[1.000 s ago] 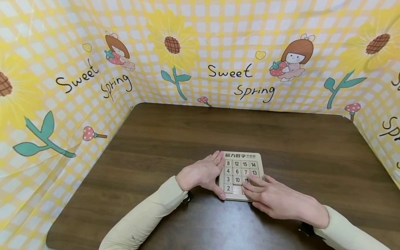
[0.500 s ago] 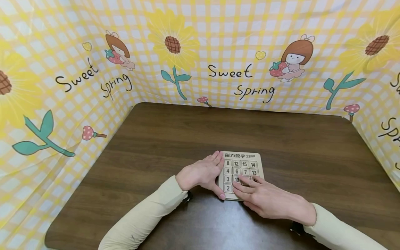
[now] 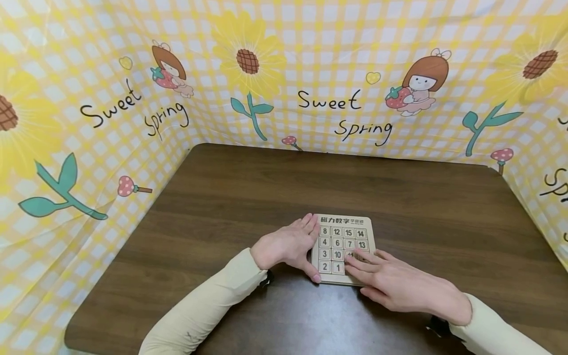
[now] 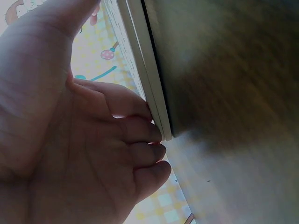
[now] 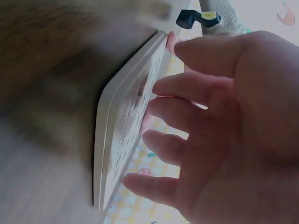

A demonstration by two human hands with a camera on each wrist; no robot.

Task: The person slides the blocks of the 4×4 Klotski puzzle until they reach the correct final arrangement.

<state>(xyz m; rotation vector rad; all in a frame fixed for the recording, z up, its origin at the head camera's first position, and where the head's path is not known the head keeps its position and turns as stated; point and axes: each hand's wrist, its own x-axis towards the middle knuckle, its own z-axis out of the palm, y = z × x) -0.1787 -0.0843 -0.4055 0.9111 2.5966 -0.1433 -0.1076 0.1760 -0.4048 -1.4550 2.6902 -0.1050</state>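
With fingers (image 4: 140, 129) relaxed, close together and only slightly bent, touches the left edge of a number puzzle board (image 3: 339, 279) with the left hand (image 3: 288, 245), setting the thumb at the near-left corner, well apart from the fingertips. Steadies that edge rather than clenches it. With the right hand (image 3: 395, 281), reaches over the near-right part of the board, with fingers (image 5: 173, 112) loosely spread, gently bent and released rather than grasping. Covers part of the grid of number tiles (image 3: 337, 243) there; cannot tell how firmly.

Lies flat on the near half of a brown table (image 3: 248, 177), between both hands. Points its printed heading (image 3: 341, 221) toward the far edge, with numerals upright as seen from the person's side. Runs its slightly longer axis from near to far, almost straight away from the person. Reads 8, 12, 15, 14 in the far row, then 4, 6, 7, 13, then 3, 10 and a partly hidden 11, then 2 and 1 nearest.
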